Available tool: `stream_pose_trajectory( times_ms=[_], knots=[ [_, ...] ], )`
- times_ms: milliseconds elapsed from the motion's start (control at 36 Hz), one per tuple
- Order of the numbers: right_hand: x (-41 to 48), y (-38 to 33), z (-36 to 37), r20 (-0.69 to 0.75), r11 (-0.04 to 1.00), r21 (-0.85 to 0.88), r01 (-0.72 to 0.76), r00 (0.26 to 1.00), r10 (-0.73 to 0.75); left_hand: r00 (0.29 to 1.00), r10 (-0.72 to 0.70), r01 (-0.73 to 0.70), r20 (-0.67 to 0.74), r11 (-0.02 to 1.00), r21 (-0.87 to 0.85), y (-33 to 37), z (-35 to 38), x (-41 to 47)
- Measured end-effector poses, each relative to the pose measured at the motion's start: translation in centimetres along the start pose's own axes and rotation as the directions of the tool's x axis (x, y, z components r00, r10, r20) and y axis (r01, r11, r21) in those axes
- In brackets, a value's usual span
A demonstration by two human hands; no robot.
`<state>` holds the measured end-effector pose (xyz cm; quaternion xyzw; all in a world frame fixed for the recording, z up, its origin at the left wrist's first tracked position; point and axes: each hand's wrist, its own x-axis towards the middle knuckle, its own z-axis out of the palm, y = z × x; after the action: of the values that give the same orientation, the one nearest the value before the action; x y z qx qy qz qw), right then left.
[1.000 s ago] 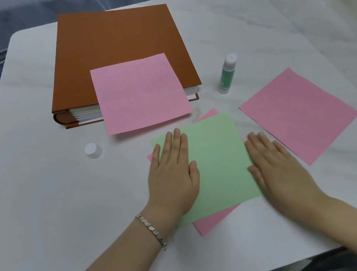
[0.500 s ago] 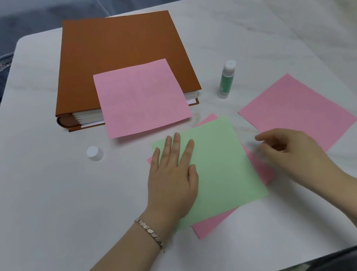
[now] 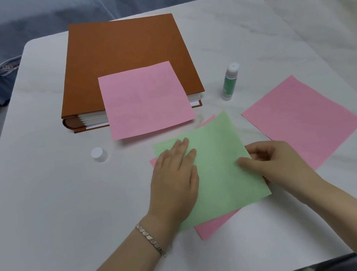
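A green paper sheet lies on top of a pink sheet near the table's front middle. My left hand lies flat on the green sheet's left part, fingers straight. My right hand pinches the green sheet's right edge, thumb on top and fingers curled beneath it. That edge looks slightly raised off the pink sheet.
A brown album lies at the back with a pink sheet leaning over its front edge. Another pink sheet lies to the right. An uncapped glue stick stands right of the album; its white cap sits at left on the white table.
My right hand left its flat rest at the green sheet's right side, curled, and took hold of the sheet's right edge. My left hand stayed pressing on the sheet.
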<state>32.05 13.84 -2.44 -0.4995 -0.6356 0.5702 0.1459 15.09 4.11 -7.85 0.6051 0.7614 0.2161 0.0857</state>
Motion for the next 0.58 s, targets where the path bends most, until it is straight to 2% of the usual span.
stream_pose_trajectory(
  times_ms=[28,83,111,139,167,194,250,306,417,472,528,583],
  knots=[
    [-0.2,-0.2,0.2,0.003,0.999,0.008,0.049,0.999,-0.049,1.000,-0.017,0.016,-0.005,0.997,-0.074,0.6,-0.4,0.1],
    [-0.5,-1.0,0.7,0.057,0.990,0.058,0.128,0.990,-0.131,0.983,-0.182,0.181,0.023,0.938,-0.297,2.4,-1.9,0.4],
    [-0.6,-1.4,1.0,0.100,0.985,0.085,0.150,0.982,-0.159,0.953,-0.281,0.300,0.111,0.844,-0.445,3.2,-2.4,0.8],
    [-0.7,-1.6,1.2,0.143,0.982,0.094,0.162,0.974,-0.175,0.911,-0.348,0.409,0.221,0.704,-0.580,3.9,-2.7,1.2],
    [-0.8,-1.9,1.4,0.184,0.982,0.089,0.167,0.966,-0.181,0.882,-0.365,0.468,0.300,0.586,-0.662,4.3,-2.8,1.8],
    [-0.9,-2.1,1.5,0.216,0.982,0.076,0.172,0.959,-0.185,0.868,-0.377,0.488,0.324,0.527,-0.695,4.7,-3.1,2.4],
    [-1.1,-2.3,1.7,0.264,0.978,0.056,0.201,0.942,-0.209,0.862,-0.388,0.497,0.327,0.516,-0.698,4.8,-3.4,3.3],
    [-1.2,-2.2,1.7,0.264,0.974,0.026,0.227,0.938,-0.225,0.862,-0.414,0.495,0.292,0.564,-0.661,4.6,-3.5,3.6],
    [-1.0,-2.0,0.6,0.127,0.966,-0.015,0.258,0.959,-0.254,0.875,-0.439,0.461,0.206,0.620,-0.635,4.4,-4.4,3.5],
    [-0.7,-1.9,-0.3,-0.001,0.964,-0.002,0.267,0.964,-0.267,0.894,-0.405,0.413,0.194,0.573,-0.707,5.0,-5.5,3.7],
    [0.1,-1.8,-1.4,-0.125,0.969,0.027,0.245,0.963,-0.240,0.910,-0.380,0.348,0.168,0.476,-0.808,5.9,-6.8,4.0],
    [0.8,-1.9,-2.4,-0.144,0.983,0.091,0.160,0.979,-0.146,0.921,-0.354,0.289,0.163,0.337,-0.896,6.4,-7.9,4.4]
  ],
)
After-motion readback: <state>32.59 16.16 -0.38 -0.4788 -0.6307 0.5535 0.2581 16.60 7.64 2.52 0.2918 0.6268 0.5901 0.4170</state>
